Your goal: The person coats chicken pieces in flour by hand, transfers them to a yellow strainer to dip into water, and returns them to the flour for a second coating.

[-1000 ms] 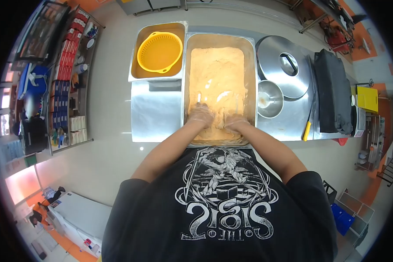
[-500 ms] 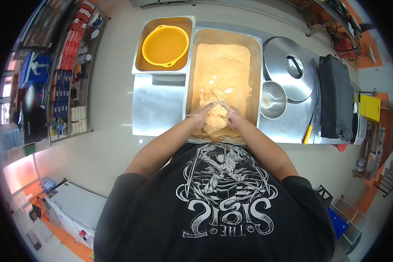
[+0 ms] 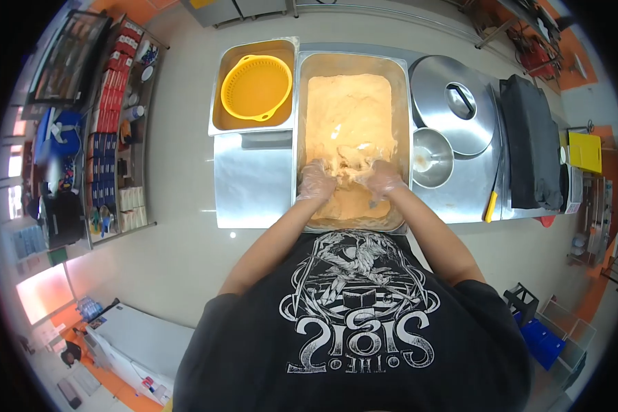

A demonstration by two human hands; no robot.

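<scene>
1. Two gloved hands, the left hand (image 3: 317, 182) and right hand (image 3: 382, 180), lie palm-down and spread wide on the mix (image 3: 350, 110) at the near end of the tray (image 3: 299, 103) (fingertips sunk in, nothing visibly gripped).
2. Half a second ago they were pressed together, cupping a heap. Now they are apart, and the heap lies lumpy between them.
3. Judged from that, the mix is being turned by the handful; its far end looks smooth.
4. On the table (image 3: 254, 182), a colander (image 3: 256, 86) sits left of the tray, and a bowl (image 3: 431, 156) and lid (image 3: 453, 103) sit right.
</scene>
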